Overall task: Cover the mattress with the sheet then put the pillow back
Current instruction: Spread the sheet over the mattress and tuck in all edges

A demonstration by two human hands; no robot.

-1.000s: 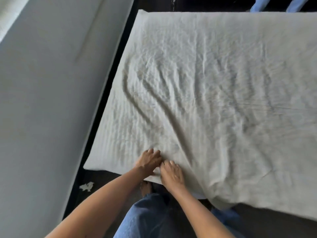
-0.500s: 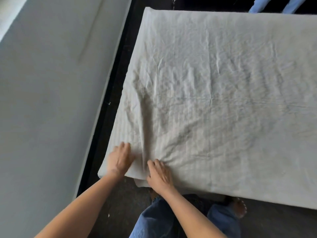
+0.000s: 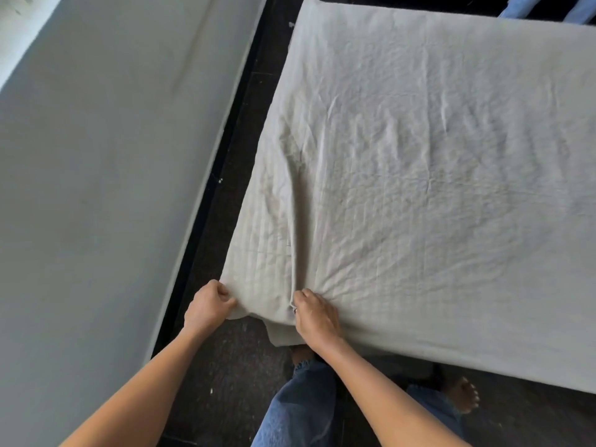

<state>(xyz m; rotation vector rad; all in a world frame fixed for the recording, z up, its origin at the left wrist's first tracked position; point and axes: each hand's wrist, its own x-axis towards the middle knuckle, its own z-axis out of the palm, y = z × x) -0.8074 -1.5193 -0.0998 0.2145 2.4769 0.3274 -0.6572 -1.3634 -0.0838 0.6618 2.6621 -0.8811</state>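
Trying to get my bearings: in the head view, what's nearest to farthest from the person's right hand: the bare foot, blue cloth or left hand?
From the right hand:
1. left hand, just beside it, gripping the sheet corner.
2. bare foot, on the floor, lower right.
3. blue cloth, top right, past the sheet's far edge.

The mattress lies low on the dark floor (image 3: 232,366), hidden under the pale sheet (image 3: 419,188) spread across it; the sheet is creased, with one long fold (image 3: 295,221) running from the near left corner toward the middle; at that corner it bunches and a flap hangs over the near edge; white specks (image 3: 220,180) dot the floor along the left edge; a bare foot (image 3: 461,395) stands by the near edge.
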